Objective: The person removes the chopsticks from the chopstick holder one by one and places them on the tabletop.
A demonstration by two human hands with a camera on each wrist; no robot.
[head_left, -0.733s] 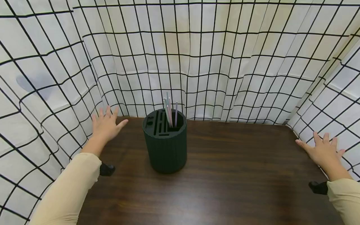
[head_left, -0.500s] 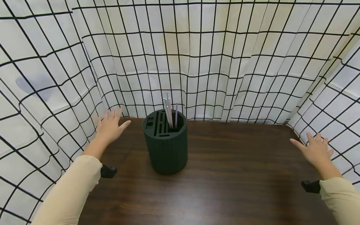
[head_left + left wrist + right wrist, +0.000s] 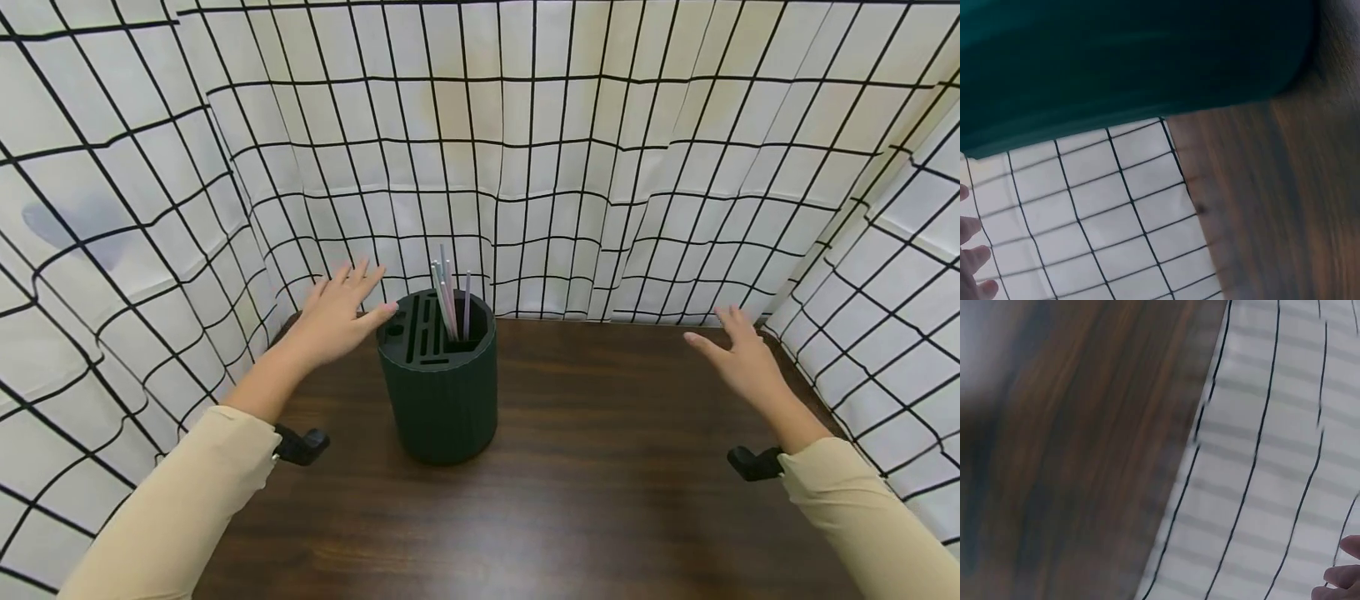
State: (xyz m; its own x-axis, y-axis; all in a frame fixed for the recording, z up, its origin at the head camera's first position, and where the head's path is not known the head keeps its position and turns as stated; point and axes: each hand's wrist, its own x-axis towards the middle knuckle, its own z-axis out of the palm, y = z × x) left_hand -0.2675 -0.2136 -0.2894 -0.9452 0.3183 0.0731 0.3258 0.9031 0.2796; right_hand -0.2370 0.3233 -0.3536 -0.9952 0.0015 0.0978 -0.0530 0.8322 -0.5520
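Left hand [image 3: 336,317] and right hand [image 3: 746,358] are being held spread on either side of a dark green holder [image 3: 444,408].

Head view: the holder is standing upright on the brown tabletop [image 3: 585,475], left of centre, with several thin pale sticks [image 3: 446,304] rising from its right-hand compartment. The left hand is hanging just beside it, thumb overlapping the rim (whether the thumb is touching, I cannot tell); the right hand is hovering well apart, to the right. White black-gridded sheeting [image 3: 562,175] is enclosing the back and sides. Left wrist view: the holder is filling the upper part, the left fingers [image 3: 974,257] showing at the lower left edge. Right wrist view: the blurred tabletop is meeting the sheeting, the right fingers [image 3: 1342,576] showing at the lower right corner.
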